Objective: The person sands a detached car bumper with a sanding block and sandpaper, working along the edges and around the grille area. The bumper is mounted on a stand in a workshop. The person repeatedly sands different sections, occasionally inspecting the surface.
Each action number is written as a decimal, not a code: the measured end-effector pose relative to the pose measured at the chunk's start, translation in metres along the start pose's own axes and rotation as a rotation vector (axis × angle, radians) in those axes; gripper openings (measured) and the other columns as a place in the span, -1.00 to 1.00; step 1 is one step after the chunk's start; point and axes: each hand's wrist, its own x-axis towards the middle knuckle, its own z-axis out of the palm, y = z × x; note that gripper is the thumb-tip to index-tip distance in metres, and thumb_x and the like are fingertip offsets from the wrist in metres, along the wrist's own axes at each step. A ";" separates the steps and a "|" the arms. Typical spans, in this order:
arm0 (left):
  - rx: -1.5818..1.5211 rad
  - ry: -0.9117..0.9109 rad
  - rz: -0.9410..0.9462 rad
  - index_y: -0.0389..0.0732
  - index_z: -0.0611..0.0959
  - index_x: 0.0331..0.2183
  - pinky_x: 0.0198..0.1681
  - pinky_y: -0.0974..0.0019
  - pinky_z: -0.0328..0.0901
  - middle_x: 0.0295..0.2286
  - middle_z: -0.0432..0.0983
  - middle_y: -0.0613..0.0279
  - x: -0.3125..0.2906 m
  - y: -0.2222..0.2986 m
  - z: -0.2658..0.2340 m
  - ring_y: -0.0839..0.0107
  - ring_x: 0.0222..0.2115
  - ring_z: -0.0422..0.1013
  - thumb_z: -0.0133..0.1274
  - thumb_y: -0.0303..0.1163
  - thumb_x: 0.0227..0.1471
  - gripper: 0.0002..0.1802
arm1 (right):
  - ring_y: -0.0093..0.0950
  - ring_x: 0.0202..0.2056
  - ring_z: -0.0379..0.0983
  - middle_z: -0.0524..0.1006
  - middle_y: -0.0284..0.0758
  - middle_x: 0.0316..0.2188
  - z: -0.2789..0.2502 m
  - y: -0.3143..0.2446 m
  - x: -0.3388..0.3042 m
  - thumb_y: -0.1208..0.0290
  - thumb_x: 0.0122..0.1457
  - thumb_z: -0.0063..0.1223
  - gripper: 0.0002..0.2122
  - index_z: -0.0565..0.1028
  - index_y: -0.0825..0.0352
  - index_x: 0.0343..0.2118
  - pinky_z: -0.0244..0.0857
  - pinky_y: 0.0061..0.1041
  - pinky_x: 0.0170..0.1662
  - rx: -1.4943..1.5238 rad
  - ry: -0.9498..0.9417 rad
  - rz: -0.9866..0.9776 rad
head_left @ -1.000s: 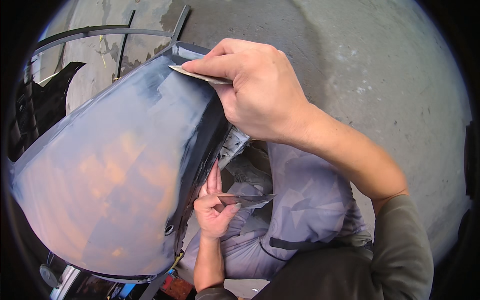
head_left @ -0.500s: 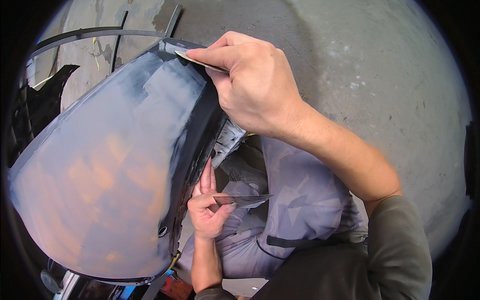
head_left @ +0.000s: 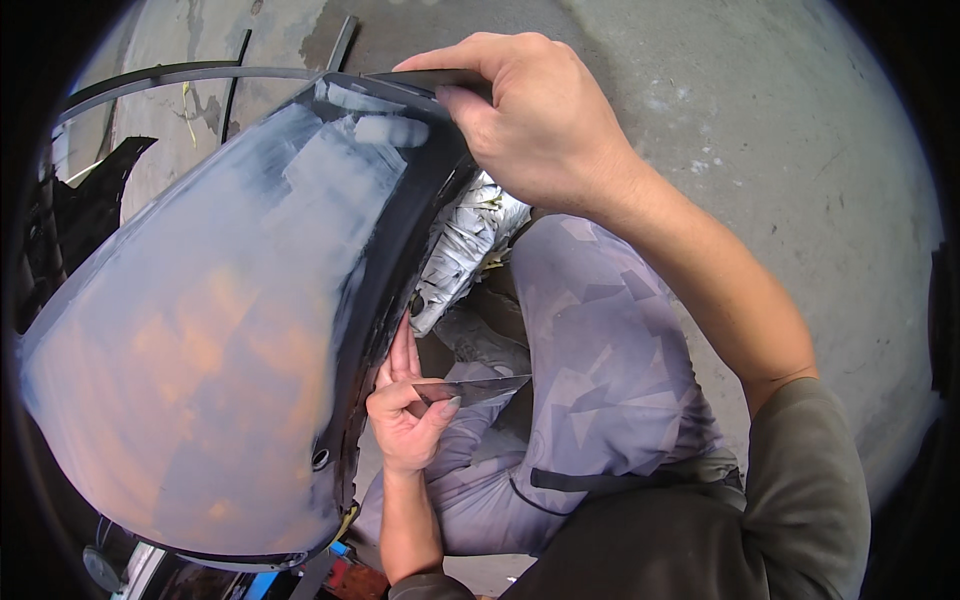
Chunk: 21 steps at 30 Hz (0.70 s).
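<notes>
A large curved car body panel (head_left: 150, 440), black at its edges and coated in grey and orange-tinted patches, fills the left side. My right hand (head_left: 550, 120) pinches a thin dark filler spreader (head_left: 440, 79) at the panel's far corner; fingers partly cover the spreader. Just below that corner lies a smooth pale smear of filler (head_left: 390, 131). Lower down, my left hand (head_left: 408, 420) grips a flat metal scraper (head_left: 485, 388) between thumb and index finger. The other fingers of this hand reach up along the panel's near edge.
Beside the panel's right edge hangs a silver-wrapped part (head_left: 465, 250), above my bent knee (head_left: 590, 310). Dark metal bars (head_left: 235, 85) stand at the far left over the concrete floor (head_left: 800, 200). Red and blue items (head_left: 355, 578) sit at the lower edge.
My right hand has moved up and slightly right, tilting the spreader. A rounded smear of filler now shows on the panel's far end. My left hand has shifted slightly left with the scraper.
</notes>
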 end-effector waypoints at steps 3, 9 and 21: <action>0.000 -0.011 -0.038 -0.42 0.76 -0.44 0.49 -0.25 -0.28 0.38 0.04 -0.51 -0.001 0.002 0.000 -0.30 0.46 -0.09 0.44 -0.35 0.02 -0.71 | -0.17 -0.25 0.66 0.70 -0.22 -0.24 0.019 -0.005 -0.005 0.63 0.21 0.11 -0.73 0.74 0.24 -0.11 0.53 -0.34 -0.17 -0.033 0.052 -0.139; -0.004 -0.006 -0.034 -0.43 0.74 -0.45 0.50 -0.24 -0.29 0.38 0.03 -0.48 -0.001 0.001 0.001 -0.29 0.46 -0.08 0.44 -0.34 0.03 -0.69 | -0.13 -0.26 0.65 0.69 -0.19 -0.32 0.016 -0.006 -0.033 0.60 0.10 0.12 -0.73 0.76 0.24 -0.20 0.53 -0.22 -0.18 0.133 -0.014 -0.109; 0.008 -0.011 -0.029 -0.41 0.73 -0.47 0.50 -0.24 -0.30 0.39 0.00 -0.48 -0.001 0.001 -0.003 -0.28 0.47 -0.11 0.45 -0.32 0.02 -0.67 | -0.23 -0.21 0.65 0.68 -0.23 -0.24 0.024 0.002 -0.009 0.63 0.21 0.11 -0.73 0.73 0.27 -0.09 0.51 -0.35 -0.11 -0.005 0.047 -0.066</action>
